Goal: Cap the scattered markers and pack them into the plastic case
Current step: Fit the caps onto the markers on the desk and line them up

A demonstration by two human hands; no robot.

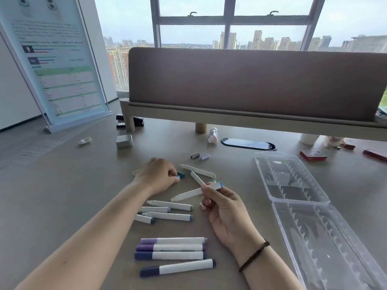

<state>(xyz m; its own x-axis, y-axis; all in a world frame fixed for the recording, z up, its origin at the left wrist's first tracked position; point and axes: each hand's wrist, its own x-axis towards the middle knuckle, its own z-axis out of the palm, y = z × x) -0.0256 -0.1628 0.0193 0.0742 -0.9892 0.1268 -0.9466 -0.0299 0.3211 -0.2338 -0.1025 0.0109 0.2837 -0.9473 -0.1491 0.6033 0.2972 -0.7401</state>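
Right hand (222,208) has a pinching grip on an uncapped white marker with a light-blue end (196,191), lifted just above the grey bench (62,185). Left hand (158,176) curls its fingertips round a small blue cap (178,176) down on the bench. Four capped purple and blue markers (173,251) lie in a row nearest the person; the clear plastic case (314,206) lies open on the right.

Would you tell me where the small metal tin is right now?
In the head view, the metal tin sits far left on the desk, just before the black stapler.
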